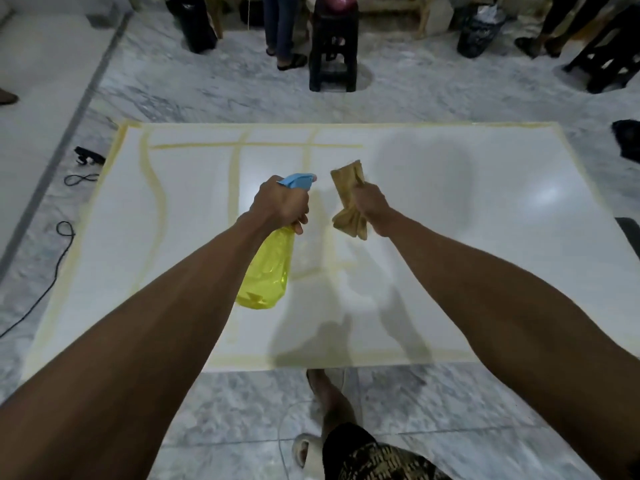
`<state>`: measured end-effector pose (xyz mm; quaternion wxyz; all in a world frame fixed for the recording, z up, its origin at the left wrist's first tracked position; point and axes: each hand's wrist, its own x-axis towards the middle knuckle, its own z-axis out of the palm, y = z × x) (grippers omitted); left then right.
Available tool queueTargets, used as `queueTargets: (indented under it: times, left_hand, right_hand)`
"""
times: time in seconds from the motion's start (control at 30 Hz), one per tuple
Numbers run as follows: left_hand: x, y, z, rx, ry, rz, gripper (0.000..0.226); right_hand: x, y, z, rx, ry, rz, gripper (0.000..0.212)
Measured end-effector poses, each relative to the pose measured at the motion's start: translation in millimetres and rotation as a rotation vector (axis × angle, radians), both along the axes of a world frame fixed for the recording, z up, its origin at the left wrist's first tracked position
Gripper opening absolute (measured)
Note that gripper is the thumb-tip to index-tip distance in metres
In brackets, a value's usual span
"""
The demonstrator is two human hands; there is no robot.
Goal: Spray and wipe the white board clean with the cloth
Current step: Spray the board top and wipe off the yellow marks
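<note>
A large white board (467, 216) lies flat on the marble floor, marked with yellowish lines across its left half and along its edges. My left hand (281, 201) grips the neck of a yellow spray bottle (266, 275) with a blue trigger head pointing forward over the board's middle. Just to its right, my right hand (370, 206) holds a bunched tan cloth (348, 194) above the board, with cloth ends sticking out above and below the fist. Both hands are raised over the board, not touching it.
A black stool (333, 46) stands beyond the board's far edge, with a person's legs (284, 32) beside it and dark bags at the back. Black cables (65, 233) trail on the floor at the left. My own foot (325, 393) stands at the board's near edge.
</note>
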<state>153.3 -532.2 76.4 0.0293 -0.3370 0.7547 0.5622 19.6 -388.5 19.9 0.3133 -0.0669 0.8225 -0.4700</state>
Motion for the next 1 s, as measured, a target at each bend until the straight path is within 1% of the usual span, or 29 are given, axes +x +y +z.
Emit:
queueTargets:
  times: [0.07,0.13,0.2,0.27,0.3,0.33,0.4,0.43,0.5,0.57,0.63,0.7,0.73,0.77,0.8,0.87,1.0]
  left_hand:
    - [-18,-25,-7,0.034,0.019,0.018,0.053]
    - [-45,-58,-16,0.054,0.02,0.04,0.053]
    - [-73,-85,-28,0.056,0.021,0.04,0.05]
    - [-108,-114,-43,0.054,0.018,0.034,0.045]
    - [-122,-125,-51,0.046,0.02,0.028,0.043]
    - [-136,-137,-59,0.04,0.019,0.018,0.042]
    - [-162,-157,-78,0.037,0.012,-0.005,0.045]
    - [-171,-164,-87,0.036,0.005,-0.015,0.047]
    - [-180,-171,-98,0.043,0.0,-0.027,0.047]
    - [-182,-175,-107,0.073,-0.029,-0.025,0.045]
    - [-177,-174,-110,0.106,-0.056,-0.028,0.044]
    - [-169,-172,-111,0.129,-0.079,-0.031,0.043]
    - [-164,-170,-110,0.133,-0.084,-0.034,0.043]
    - [-160,-170,-110,0.13,-0.086,-0.037,0.044]
    - [-154,-168,-111,0.123,-0.093,-0.045,0.044]
    - [-144,-163,-112,0.114,-0.104,-0.058,0.044]
    - [-112,-143,-111,0.108,-0.114,-0.105,0.042]
  right_hand:
    - [-41,-25,-9,0.078,0.103,0.046,0.02]
    - [-94,-54,-25,0.148,0.24,0.035,0.02]
    - [-145,-75,-43,0.185,0.373,0.005,0.029]
    - [-199,-100,-68,0.236,0.504,0.023,0.044]
    - [-224,-112,-83,0.316,0.541,0.08,0.05]
    - [-241,-121,-97,0.454,0.566,0.184,0.055]
    - [-267,-139,-138,0.732,0.565,0.484,0.067]
    - [-267,-142,-157,0.802,0.559,0.586,0.072]
    - [-258,-139,-185,0.782,0.617,0.568,0.072]
    - [-245,-134,-187,0.729,0.616,0.547,0.067]
    - [-229,-127,-179,0.73,0.576,0.594,0.067]
    - [-201,-117,-173,0.722,0.539,0.621,0.082]
    - [-184,-111,-172,0.717,0.564,0.61,0.089]
    - [-167,-106,-174,0.715,0.599,0.596,0.09]
    - [-151,-100,-175,0.708,0.609,0.594,0.085]
    - [-125,-92,-171,0.714,0.585,0.61,0.079]
    - [-64,-65,-178,0.678,0.579,0.635,0.081]
